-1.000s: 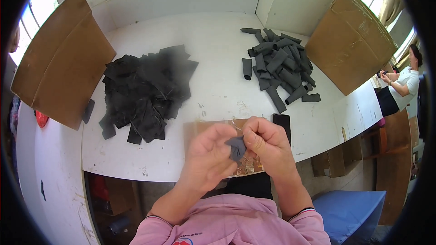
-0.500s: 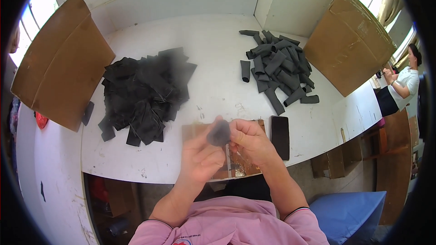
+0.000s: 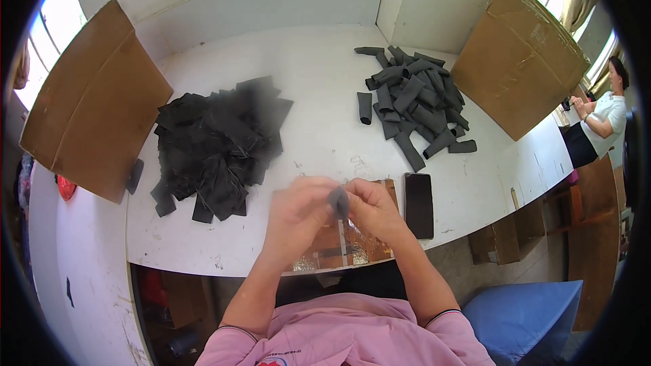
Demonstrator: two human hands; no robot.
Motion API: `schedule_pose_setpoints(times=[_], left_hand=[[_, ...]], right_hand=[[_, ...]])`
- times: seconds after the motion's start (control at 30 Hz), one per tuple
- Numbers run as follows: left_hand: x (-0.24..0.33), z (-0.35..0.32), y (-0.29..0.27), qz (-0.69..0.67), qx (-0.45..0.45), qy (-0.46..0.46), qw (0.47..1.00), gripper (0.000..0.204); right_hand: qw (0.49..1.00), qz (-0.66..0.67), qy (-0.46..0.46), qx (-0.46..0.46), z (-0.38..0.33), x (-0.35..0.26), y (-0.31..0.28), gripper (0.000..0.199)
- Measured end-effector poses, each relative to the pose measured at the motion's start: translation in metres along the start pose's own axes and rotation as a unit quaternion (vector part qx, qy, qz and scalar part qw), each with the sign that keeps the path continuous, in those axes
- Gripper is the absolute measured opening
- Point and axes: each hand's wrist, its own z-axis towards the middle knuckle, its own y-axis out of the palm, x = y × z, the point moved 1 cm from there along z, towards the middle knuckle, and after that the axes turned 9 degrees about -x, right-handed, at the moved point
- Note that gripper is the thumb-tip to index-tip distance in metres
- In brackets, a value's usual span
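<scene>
Between both hands I hold a small dark grey fabric piece (image 3: 338, 203), its sides drawn together so that it looks narrow and rounded. My left hand (image 3: 302, 213) pinches its left side, and my right hand (image 3: 374, 209) grips it from the right with thumb and fingers. Below them lies a brown board (image 3: 369, 247) with shiny tape and a pale strip down its middle, at the table's front edge. To the left spreads a heap of flat black fabric pieces (image 3: 217, 142). At the far right is a pile of dark grey fabric tubes (image 3: 417, 98).
A black phone (image 3: 418, 207) lies right of the board. Cardboard boxes stand at the left (image 3: 95, 105) and right (image 3: 519, 61) of the white table (image 3: 319, 95). A blue bag (image 3: 519, 318) is below at right. Another person (image 3: 600, 118) stands at the far right.
The fabric piece has turned and now looks narrower. My left hand has gone from a spread, palm-up pose to a pinch on it. The right hand stays close to its former place.
</scene>
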Motion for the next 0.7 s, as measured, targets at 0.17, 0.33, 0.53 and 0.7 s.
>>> schedule_pose_setpoints(times=[0.17,0.33,0.53,0.7], left_hand=[[0.015,-0.004,0.009,-0.179,0.059,-0.024,0.982,0.012],[-0.005,-0.021,0.001,-0.117,0.131,0.048,0.983,0.012],[-0.007,0.005,0.009,-0.309,0.053,-0.131,0.94,0.018],[0.01,0.016,0.014,-0.104,-0.059,-0.056,0.991,0.015]], right_hand=[[0.892,-0.382,-0.229,0.076,-0.015,-0.067,0.012,0.021],[0.775,-0.582,-0.242,0.029,-0.006,-0.038,0.016,0.025],[0.858,-0.474,-0.19,0.056,-0.015,-0.016,0.015,0.021],[0.869,-0.422,-0.256,0.037,-0.017,-0.032,0.011,0.011]])
